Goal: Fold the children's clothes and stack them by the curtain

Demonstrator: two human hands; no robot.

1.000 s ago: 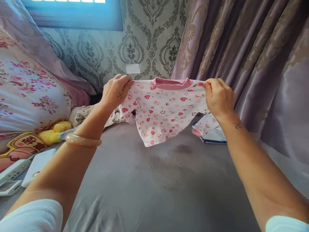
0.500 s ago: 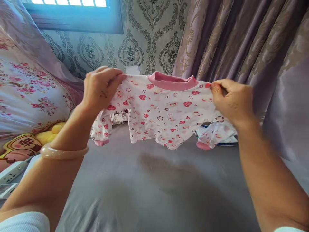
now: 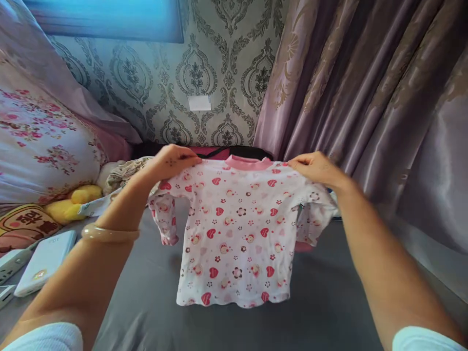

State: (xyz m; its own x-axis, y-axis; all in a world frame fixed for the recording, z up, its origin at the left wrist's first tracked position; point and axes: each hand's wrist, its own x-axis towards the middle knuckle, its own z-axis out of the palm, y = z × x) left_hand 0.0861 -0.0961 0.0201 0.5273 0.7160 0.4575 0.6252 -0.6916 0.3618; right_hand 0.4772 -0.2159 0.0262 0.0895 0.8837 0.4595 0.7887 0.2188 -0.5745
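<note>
A small white long-sleeved shirt with red hearts, flowers and a pink collar is stretched between my hands over a grey sheet. My left hand pinches its shoulder on the left side. The opposite shoulder is gripped by my right hand. Both sleeves droop beneath my wrists, with pink cuffs at their ends. The body of the shirt spreads toward me, its front fairly flat. Whether its hem touches the sheet I cannot tell.
On the left are a white power bank, a power strip, a yellow plush toy and a floral pillow. Crumpled cloth lies behind my left wrist. A purple curtain hangs at right, and patterned wallpaper covers the back wall.
My hands have lowered the shirt, still holding both shoulders. Its body has swung out toward me and now shows longer and flatter. The view has tilted down.
</note>
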